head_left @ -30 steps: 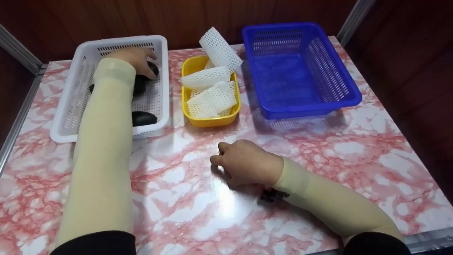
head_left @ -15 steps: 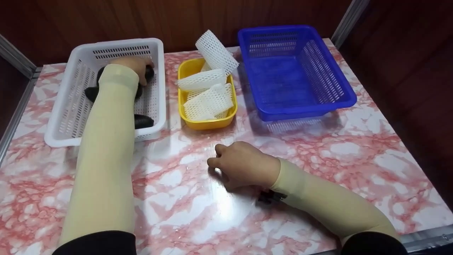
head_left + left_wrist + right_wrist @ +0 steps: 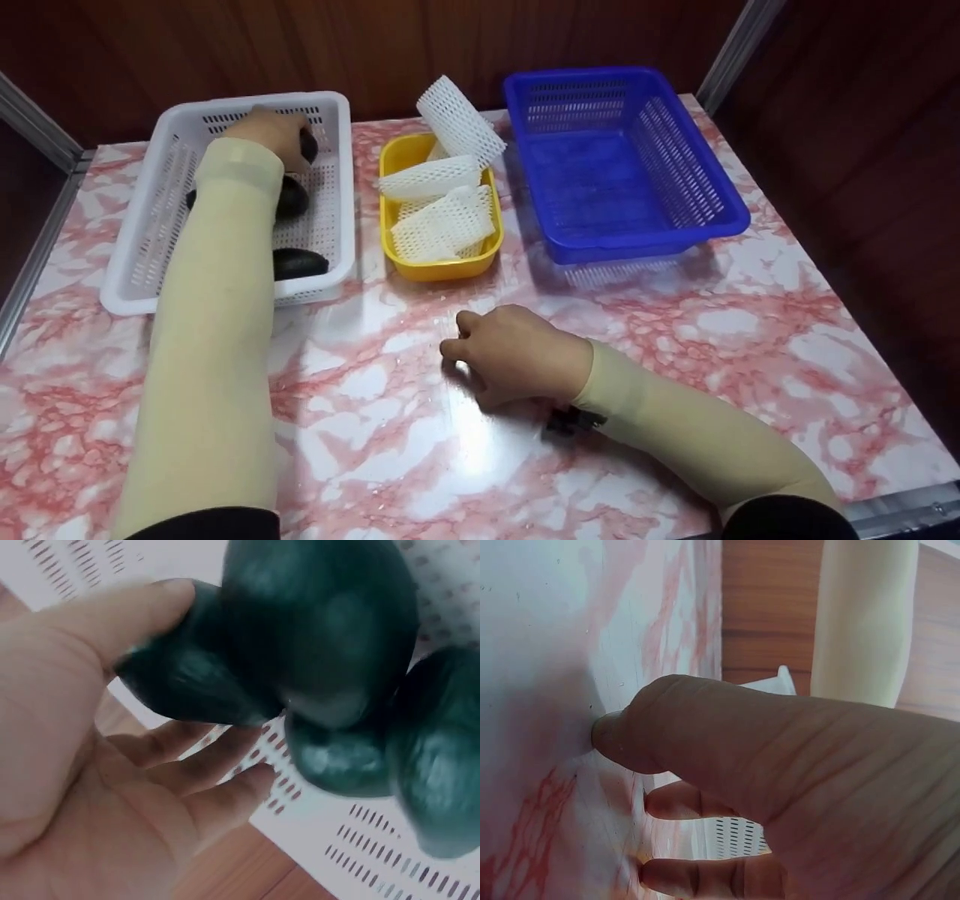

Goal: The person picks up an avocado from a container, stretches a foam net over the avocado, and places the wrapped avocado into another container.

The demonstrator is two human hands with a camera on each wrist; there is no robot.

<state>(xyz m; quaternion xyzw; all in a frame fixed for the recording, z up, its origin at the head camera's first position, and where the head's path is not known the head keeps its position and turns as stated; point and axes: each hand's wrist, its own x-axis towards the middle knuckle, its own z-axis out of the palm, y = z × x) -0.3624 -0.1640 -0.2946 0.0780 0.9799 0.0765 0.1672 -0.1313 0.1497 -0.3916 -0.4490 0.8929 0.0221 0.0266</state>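
Note:
My left hand (image 3: 268, 133) is inside the white basket (image 3: 341, 217), at its far side. It grips a dark green avocado (image 3: 199, 667), thumb on one side and fingers curled beneath, as the left wrist view shows. Close by in the basket are a larger-looking avocado (image 3: 322, 622) and others, partly hidden by the arm in the head view. One avocado (image 3: 300, 264) lies near the basket's front wall. My right hand (image 3: 525, 356) rests on the table with loosely bent fingers, its thumb tip touching the surface in the right wrist view. It holds nothing.
A yellow tub (image 3: 442, 270) stands right of the white basket, filled with white foam net sleeves (image 3: 442, 225); one sleeve (image 3: 459, 120) leans out at the back. Further right is a blue basket (image 3: 600, 180). A wooden panel (image 3: 420, 45) closes off the back.
My left hand has closed on an avocado and shifted slightly left within the white basket. The right hand stays in place. The head view has tilted a little.

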